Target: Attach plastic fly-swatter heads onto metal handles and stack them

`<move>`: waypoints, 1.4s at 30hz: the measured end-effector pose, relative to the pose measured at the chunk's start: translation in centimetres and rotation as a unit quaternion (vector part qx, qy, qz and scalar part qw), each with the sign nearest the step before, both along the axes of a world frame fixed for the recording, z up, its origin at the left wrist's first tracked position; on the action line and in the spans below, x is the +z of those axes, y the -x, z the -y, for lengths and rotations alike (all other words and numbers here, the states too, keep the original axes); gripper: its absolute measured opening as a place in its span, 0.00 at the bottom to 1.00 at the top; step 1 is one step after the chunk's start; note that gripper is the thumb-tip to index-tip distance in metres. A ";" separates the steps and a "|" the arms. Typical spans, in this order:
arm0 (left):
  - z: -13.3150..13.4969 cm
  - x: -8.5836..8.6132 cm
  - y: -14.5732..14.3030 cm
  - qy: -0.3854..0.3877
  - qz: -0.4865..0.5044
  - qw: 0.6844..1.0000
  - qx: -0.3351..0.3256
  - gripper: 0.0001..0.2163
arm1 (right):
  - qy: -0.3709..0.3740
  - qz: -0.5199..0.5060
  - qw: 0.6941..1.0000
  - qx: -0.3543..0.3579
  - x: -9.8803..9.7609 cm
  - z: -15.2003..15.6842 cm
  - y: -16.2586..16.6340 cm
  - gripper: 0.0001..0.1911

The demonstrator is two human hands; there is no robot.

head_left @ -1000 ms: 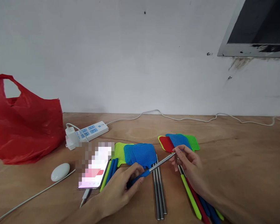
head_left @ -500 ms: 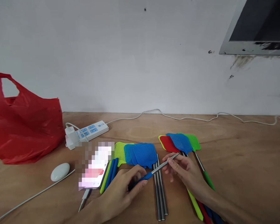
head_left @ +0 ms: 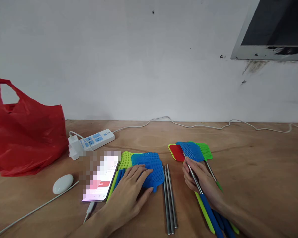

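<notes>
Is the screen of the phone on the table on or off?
On: the phone screen is lit, white with pink and red areas.

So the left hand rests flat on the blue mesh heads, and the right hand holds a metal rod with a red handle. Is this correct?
Not quite. The rod in the right hand has a blue handle, not a red one; the head view shows it. The rest is right: the left hand lies flat on the blue mesh heads.
</notes>
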State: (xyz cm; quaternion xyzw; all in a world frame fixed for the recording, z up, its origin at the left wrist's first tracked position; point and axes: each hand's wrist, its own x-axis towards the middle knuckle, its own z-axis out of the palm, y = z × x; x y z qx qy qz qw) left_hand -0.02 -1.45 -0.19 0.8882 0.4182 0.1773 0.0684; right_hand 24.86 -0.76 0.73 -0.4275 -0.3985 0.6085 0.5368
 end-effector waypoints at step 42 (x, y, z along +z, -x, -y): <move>-0.6 0.5 0.6 0.061 0.104 0.990 0.076 0.27 | 0.075 0.208 0.937 0.269 -0.6 1.4 -0.1 0.30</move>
